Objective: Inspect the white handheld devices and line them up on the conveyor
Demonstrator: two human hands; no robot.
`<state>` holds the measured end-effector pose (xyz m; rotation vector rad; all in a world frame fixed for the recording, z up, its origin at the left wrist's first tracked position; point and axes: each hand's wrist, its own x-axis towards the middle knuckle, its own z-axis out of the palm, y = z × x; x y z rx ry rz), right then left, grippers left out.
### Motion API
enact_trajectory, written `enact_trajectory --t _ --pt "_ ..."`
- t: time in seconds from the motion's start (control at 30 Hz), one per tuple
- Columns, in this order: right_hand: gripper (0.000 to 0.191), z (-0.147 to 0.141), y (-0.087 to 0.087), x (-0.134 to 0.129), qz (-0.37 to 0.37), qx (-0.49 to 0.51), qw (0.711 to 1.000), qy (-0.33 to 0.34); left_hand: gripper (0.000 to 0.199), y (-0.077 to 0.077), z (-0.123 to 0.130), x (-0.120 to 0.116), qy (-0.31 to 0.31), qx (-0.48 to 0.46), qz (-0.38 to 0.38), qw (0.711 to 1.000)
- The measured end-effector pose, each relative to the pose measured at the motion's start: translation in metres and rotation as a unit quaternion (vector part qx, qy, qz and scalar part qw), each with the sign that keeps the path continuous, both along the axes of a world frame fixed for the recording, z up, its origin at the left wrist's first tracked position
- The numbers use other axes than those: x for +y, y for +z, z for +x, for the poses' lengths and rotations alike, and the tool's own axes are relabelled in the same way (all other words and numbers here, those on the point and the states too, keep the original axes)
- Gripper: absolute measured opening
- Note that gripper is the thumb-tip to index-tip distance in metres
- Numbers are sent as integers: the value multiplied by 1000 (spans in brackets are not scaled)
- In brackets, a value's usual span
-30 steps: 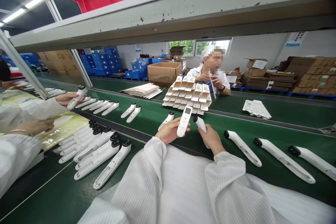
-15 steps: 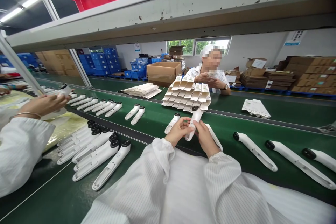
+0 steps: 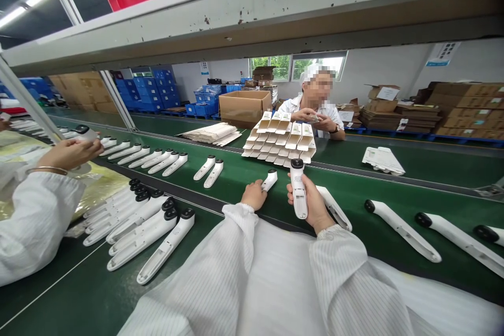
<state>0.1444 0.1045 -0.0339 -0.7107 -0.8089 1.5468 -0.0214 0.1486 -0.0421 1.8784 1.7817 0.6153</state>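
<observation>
In the head view, since half a second ago the left hand has come off the white device and gone to a second device, while the belt's pieces have shifted toward 3 o'clock. The right hand alone grasps the white device, black head at 12 o'clock, open hollow facing the camera. The left fingers touch the second device, at 10 o'clock from the right hand; whether they grip, I cannot tell. White cartons stand at 11 o'clock from the right hand, a third device at 3.
</observation>
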Motion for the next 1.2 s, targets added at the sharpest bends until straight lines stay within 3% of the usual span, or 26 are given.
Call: enact_trajectory --t 0.07,0.13,0.2,0.27,0.37,0.5,0.57,0.63,0.73,0.8,0.93,1.07,1.13,1.2 --pt "35 3 -4 4 -3 -100 994 -52 38 1 0 0 20 -184 -78 980" --pt "27 8 -8 8 -19 -248 962 -112 33 4 0 -3 2 -373 -169 912" --pt "26 16 -11 11 -42 -410 898 -154 32 8 -1 -8 -55 -505 -229 830" --pt "30 23 -15 12 -52 -552 815 -169 37 11 -2 -13 -118 -570 -244 776" --pt "37 31 -24 13 -32 -674 721 -159 47 15 -3 -19 -184 -593 -237 747" --pt "41 31 -29 10 45 -697 681 -219 55 16 -5 -22 -237 -589 -229 738" --pt "38 26 -24 9 105 -654 695 -279 59 17 -5 -24 -257 -579 -224 740" --pt "33 19 -15 7 143 -550 767 -296 64 18 -3 -25 -271 -566 -213 749" --pt "36 6 -5 5 124 -333 912 -204 70 16 6 -25 -267 -527 -161 790" --pt "39 -1 -3 4 99 -227 960 -131 73 13 13 -25 -246 -488 -100 831" --pt "42 -3 -6 1 50 -140 988 -45 67 7 22 -21 -208 -457 -38 864" --pt "45 2 -5 1 22 -108 993 -37 42 2 13 -9 -122 -428 -8 896" --pt "46 3 -4 1 12 -103 994 -37 34 2 2 -1 -61 -343 58 936" --pt "45 3 -4 0 10 -102 994 -30 33 3 -12 4 2 -199 146 969"
